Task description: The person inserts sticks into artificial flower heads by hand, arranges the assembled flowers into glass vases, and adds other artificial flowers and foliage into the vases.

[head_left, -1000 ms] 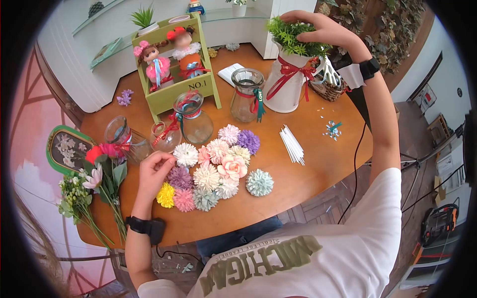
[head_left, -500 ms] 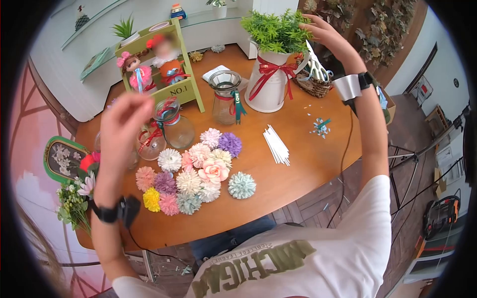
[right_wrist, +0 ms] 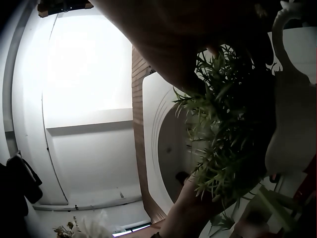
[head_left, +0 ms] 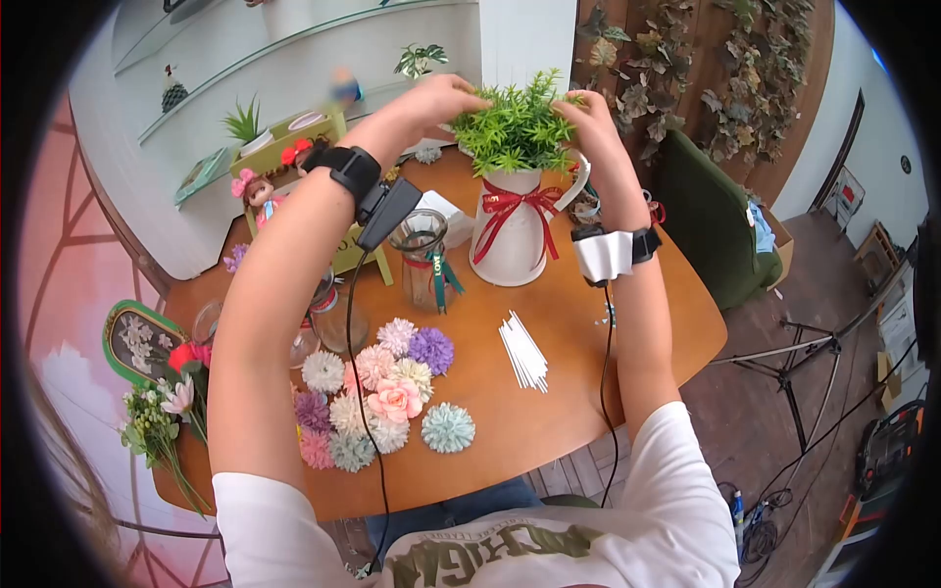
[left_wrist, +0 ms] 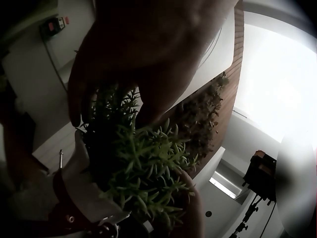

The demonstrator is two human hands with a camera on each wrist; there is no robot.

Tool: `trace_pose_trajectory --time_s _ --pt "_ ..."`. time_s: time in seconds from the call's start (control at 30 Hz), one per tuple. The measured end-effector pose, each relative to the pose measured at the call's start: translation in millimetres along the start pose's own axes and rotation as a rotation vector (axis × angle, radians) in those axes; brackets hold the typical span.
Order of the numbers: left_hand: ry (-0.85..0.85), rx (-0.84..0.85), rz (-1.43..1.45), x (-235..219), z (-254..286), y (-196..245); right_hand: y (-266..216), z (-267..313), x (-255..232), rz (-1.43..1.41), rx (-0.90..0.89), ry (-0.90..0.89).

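A bushy green plant with narrow leaves [head_left: 518,129] stands in a white pitcher [head_left: 509,240] with a red ribbon bow [head_left: 520,203]. My left hand [head_left: 441,102] touches the plant's left side, its fingertips among the leaves. At the opposite side, my right hand [head_left: 600,137] rests with its fingers against the foliage. In the left wrist view, thumb and fingers of the left hand [left_wrist: 141,54] straddle part of the greenery [left_wrist: 148,163]. Dark shade covers much of the right hand [right_wrist: 183,39] in the right wrist view, where leaves partly hide its fingertips.
Ribboned glass vase [head_left: 420,269] stands left of the pitcher. White sticks [head_left: 523,355] lie in front, beside several flower heads [head_left: 365,392]. Flower stems [head_left: 162,421] and a green-framed picture [head_left: 142,343] are at the left. Cables hang from both wrists. A green chair [head_left: 706,216] stands behind right.
My left hand has risen from the flower heads and reached across to the plant. The right hand stays at the plant, lower on its right side. The head view has shifted.
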State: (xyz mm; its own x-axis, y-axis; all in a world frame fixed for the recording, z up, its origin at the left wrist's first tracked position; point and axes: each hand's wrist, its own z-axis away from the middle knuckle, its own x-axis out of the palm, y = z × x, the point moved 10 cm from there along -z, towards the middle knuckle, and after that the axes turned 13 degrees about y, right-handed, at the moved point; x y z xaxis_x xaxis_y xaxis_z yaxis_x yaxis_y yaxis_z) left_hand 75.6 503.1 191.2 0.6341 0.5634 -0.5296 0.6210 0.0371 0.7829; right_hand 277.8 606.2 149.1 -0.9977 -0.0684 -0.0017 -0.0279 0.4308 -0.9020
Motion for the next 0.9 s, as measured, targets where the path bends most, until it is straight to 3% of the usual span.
trace_pose_trajectory --time_s 0.07,0.27,0.33,0.37,0.4,0.47,0.5,0.53,0.6,0.67,0.8,0.87,0.9 --pt "-0.082 -0.017 -0.006 10 -4 -7 7 3 5 -0.076 0.015 -0.065" --pt "-0.103 -0.002 -0.011 11 -1 -16 0 5 7 -0.059 -0.066 -0.094" --pt "0.060 0.086 0.113 -4 -3 -8 -1 -3 2 -0.085 -0.151 -0.036" --pt "0.128 0.077 0.226 -13 -9 -17 -6 2 -6 -0.191 -0.057 -0.004" --pt "0.152 0.052 0.231 -23 -17 -35 -9 7 -7 -0.289 0.037 0.015" --pt "0.120 0.085 0.074 -28 -43 -51 -7 -12 -22 -0.249 -0.020 0.067" --pt "0.011 0.056 -0.121 -20 -50 -62 -7 -13 -31 -0.276 -0.030 0.076" --pt "0.006 0.060 -0.125 -21 -49 -61 -2 -22 -41 -0.300 -0.029 0.116" --pt "-0.315 -0.002 -0.414 5 -33 -77 8 -33 -51 -0.254 -0.105 0.090" --pt "-0.487 -0.038 -0.554 18 -21 -82 28 -41 -48 -0.237 -0.095 0.027" --pt "-0.616 -0.065 -0.630 35 -10 -91 89 -44 -20 -0.035 0.103 -0.116" --pt "-0.662 -0.096 -0.899 32 4 -97 114 -45 -2 -0.061 0.111 -0.208" --pt "-0.670 -0.122 -0.891 34 11 -95 143 -54 14 -0.263 0.171 -0.275"
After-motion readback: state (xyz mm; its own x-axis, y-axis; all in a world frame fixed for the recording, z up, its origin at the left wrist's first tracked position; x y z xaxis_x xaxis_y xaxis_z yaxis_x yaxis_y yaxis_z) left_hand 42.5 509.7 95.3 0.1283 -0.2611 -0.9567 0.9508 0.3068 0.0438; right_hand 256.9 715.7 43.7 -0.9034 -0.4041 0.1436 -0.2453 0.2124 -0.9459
